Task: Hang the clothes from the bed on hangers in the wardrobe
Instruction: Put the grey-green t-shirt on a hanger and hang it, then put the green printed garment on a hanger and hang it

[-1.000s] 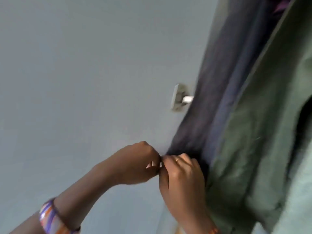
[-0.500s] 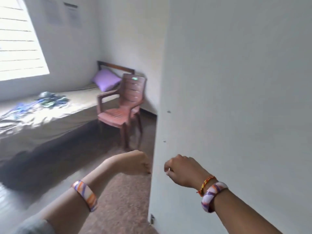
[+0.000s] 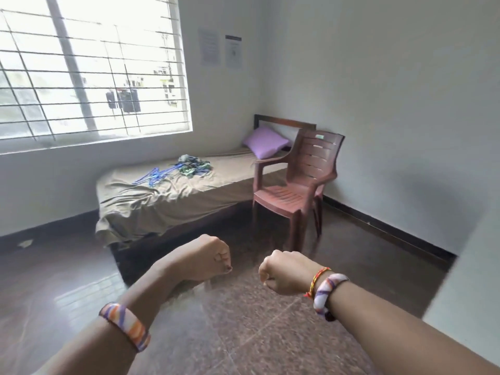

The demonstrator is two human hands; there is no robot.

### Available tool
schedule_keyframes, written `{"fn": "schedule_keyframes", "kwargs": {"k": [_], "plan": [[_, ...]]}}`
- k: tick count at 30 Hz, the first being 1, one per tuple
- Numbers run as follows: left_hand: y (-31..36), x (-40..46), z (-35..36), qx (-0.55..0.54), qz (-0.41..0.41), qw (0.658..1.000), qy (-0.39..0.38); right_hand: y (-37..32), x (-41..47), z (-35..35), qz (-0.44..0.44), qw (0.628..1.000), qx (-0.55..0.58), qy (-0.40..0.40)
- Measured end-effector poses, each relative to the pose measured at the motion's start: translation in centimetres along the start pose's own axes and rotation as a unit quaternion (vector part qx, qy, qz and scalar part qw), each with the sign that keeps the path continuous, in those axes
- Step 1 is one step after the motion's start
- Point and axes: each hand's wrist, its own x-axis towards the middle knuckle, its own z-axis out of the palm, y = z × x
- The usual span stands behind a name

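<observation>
A bed [image 3: 151, 204] with a tan sheet stands under the window across the room. On it lie a crumpled green patterned garment [image 3: 194, 167] and several blue hangers [image 3: 157, 175] to its left. My left hand [image 3: 209, 257] and my right hand [image 3: 282, 270] are raised in front of me over the floor, both with fingers curled into fists and holding nothing. They are far from the bed. The wardrobe is out of view apart from a pale panel edge [image 3: 465, 307] at the right.
A brown plastic chair [image 3: 300, 182] stands beside the bed's head end, next to a purple pillow [image 3: 265, 142]. A barred window [image 3: 89, 69] fills the left wall. Dark tiled floor [image 3: 243, 320] stretches between me and the bed.
My view has swung left from the clothes hanging in the wardrobe to the room and bed. Both hands let go of the dark garment and now hang curled in the air.
</observation>
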Motion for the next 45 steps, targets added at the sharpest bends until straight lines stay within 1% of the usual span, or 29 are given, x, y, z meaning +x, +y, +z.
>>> {"fn": "schedule_keyframes", "kwargs": {"k": [2, 4, 6, 9, 14, 17, 19, 21, 22, 24, 27, 32, 35, 36, 38, 41, 45], "plan": [[-3.7, 0.5, 0.3, 0.0, -0.011, 1.0, 0.007, -1.5, 4.4, 1.2, -0.006, 1.0, 0.002, -0.019], [-6.8, 0.7, -0.1, 0.006, -0.023, 1.0, -0.001, -3.2, 7.9, 1.5, -0.023, 0.999, -0.001, -0.033], [-9.8, 1.0, -1.1, 0.019, -0.045, 0.999, -0.013, -4.9, 11.0, 1.4, -0.053, 0.997, -0.018, -0.045], [-13.7, 2.0, -2.8, 0.033, -0.078, 0.996, -0.006, -6.6, 15.2, 0.7, -0.101, 0.993, -0.038, -0.051], [-19.0, 3.7, -4.2, 0.024, -0.097, 0.995, -0.01, -8.0, 23.0, 0.2, -0.142, 0.987, -0.023, -0.072], [-24.1, 6.7, -5.8, 0.031, -0.111, 0.993, -0.02, -8.3, 29.2, 0.8, -0.17, 0.981, -0.021, -0.089], [-28.0, 9.8, -7.6, 0.038, -0.121, 0.992, -0.003, -8.0, 34.1, 1.2, -0.18, 0.979, -0.024, -0.091], [-32.1, 13.4, -9.1, 0.043, -0.125, 0.991, 0.024, -7.2, 39.7, 1.4, -0.179, 0.981, -0.016, -0.074], [-34.1, 15.2, -9.8, 0.04, -0.129, 0.991, 0.024, -6.6, 42.6, 1.2, -0.169, 0.984, -0.004, -0.062], [-37.9, 18.2, -10.8, 0.033, -0.134, 0.99, -0.006, -5.6, 48.0, 0.9, -0.146, 0.988, 0.025, -0.048], [-42.7, 21.3, -12.5, 0.025, -0.151, 0.987, -0.042, -4.4, 54.4, 0.8, -0.135, 0.988, 0.042, -0.066], [-51.5, 26.6, -14.4, 0.007, -0.226, 0.973, -0.041, -2.2, 63.2, 1.0, -0.128, 0.987, 0.053, -0.086], [-56.8, 30.6, -15.4, 0.056, -0.216, 0.974, -0.045, -0.8, 68.7, 1.0, -0.127, 0.986, 0.059, -0.086], [-58.4, 32.1, -15.8, 0.054, -0.207, 0.976, -0.05, -0.2, 70.7, 1.0, -0.125, 0.986, 0.058, -0.091], [-62.2, 35.0, -16.6, 0.023, -0.191, 0.98, -0.051, 0.8, 74.9, 1.0, -0.119, 0.986, 0.06, -0.096], [-68.5, 39.5, -17.2, -0.017, -0.209, 0.977, -0.045, 2.7, 81.6, 0.3, -0.105, 0.987, 0.058, -0.105], [-75.6, 45.8, -17.7, -0.027, -0.234, 0.969, -0.08, 5.9, 90.5, -1.1, -0.082, 0.99, 0.055, -0.102]]}}
